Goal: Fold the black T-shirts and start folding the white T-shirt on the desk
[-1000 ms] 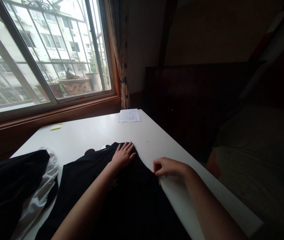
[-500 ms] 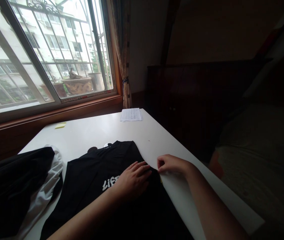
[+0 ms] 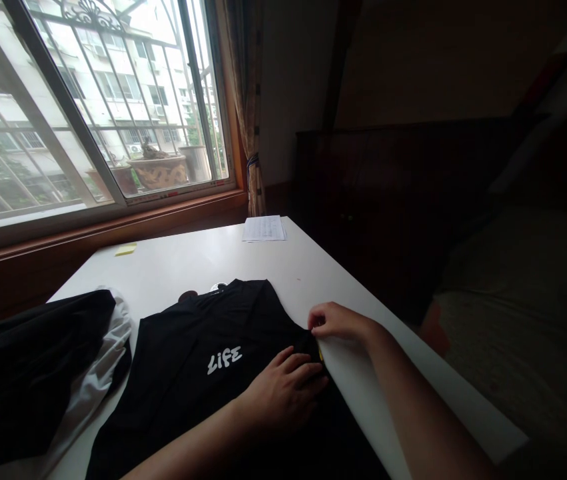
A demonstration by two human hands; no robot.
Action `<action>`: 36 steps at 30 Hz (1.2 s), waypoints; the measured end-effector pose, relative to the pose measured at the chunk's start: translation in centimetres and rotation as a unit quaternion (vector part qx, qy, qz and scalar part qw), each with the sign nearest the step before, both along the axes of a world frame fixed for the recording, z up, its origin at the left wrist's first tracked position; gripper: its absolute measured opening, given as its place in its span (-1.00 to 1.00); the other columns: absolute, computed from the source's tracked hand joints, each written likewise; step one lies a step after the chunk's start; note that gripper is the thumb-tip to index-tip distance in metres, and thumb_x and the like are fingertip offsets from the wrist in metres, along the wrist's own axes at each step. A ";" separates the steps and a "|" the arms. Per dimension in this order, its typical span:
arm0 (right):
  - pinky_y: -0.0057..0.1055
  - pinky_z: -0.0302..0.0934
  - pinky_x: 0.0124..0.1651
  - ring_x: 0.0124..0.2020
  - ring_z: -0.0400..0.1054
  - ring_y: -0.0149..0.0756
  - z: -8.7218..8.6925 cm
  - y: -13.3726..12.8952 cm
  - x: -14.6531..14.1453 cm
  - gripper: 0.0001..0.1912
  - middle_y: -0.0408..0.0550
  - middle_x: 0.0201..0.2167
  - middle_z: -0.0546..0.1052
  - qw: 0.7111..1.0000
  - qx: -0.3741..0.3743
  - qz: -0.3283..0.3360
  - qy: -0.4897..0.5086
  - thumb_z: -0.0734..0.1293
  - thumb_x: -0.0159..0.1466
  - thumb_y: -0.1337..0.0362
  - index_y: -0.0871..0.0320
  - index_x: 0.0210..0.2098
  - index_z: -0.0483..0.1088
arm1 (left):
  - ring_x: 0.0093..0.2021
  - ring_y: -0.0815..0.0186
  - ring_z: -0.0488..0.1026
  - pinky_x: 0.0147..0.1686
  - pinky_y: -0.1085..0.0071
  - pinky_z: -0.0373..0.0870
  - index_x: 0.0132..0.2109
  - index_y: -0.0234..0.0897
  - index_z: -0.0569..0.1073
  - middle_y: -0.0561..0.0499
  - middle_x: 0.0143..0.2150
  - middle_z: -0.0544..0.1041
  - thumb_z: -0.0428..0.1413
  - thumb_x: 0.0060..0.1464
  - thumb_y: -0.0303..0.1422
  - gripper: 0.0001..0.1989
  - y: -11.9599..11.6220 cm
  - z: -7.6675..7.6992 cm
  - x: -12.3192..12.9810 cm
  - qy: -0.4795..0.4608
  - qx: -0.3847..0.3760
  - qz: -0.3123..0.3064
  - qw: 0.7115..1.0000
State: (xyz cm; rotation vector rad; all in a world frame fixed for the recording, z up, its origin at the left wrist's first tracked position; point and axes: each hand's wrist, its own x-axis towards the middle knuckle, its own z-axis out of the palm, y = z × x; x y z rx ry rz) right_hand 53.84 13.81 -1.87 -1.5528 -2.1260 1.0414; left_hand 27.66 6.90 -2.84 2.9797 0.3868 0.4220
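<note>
"Where's the black shirt (image 3: pixel 183 387)?"
"Spread on the near part of the white table (image 3: pixel 203 257), right of the black-and-white cloth bundle (image 3: pixel 38 373)."
"And the fingers?"
"The left hand (image 3: pixel 290 387) lies on its right side, fingers slightly spread. The right hand (image 3: pixel 336 321) pinches its right edge."

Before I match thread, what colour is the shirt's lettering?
The lettering is white, clearest in the head view.

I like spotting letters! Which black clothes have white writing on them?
The flat black top under the left hand; the bunched black cloth beside it shows no writing.
</note>
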 end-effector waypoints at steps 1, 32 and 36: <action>-0.41 0.23 -0.27 -0.31 0.43 -0.23 0.0 0.0 0.1 -0.80 -0.09 -0.37 0.60 1.000 0.000 -0.002 0.001 0.38 0.05 0.28 0.15 -0.32 0.58 | 0.31 0.15 0.25 0.41 0.04 -0.01 0.33 -0.15 0.29 -0.01 0.31 0.38 -0.10 0.42 -0.22 -0.58 0.0 0.2 -0.1 -0.001 0.003 -0.008 1.000; -0.47 0.10 -0.42 -0.40 0.34 -0.33 1.0 -1.5 -0.6 -0.62 -0.19 -0.39 0.49 0.990 -0.084 -0.061 -0.092 0.45 -0.06 0.39 0.10 -0.23 0.37 | 0.16 0.13 0.32 0.31 0.12 0.11 0.30 -0.13 0.33 0.04 0.36 0.34 -0.02 0.35 -0.28 -0.58 0.0 0.8 -0.3 0.025 -0.013 -0.028 0.999; -0.46 0.14 -0.43 -0.43 0.35 -0.34 1.3 -1.6 -0.5 -0.68 -0.16 -0.40 0.50 0.989 -0.097 -0.079 -0.075 0.46 -0.07 0.40 0.14 -0.29 0.40 | 0.14 0.11 0.31 0.25 0.13 0.17 0.35 -0.15 0.27 0.00 0.44 0.21 -0.02 0.34 -0.26 -0.52 -0.2 1.2 -0.3 0.035 0.005 -0.009 0.999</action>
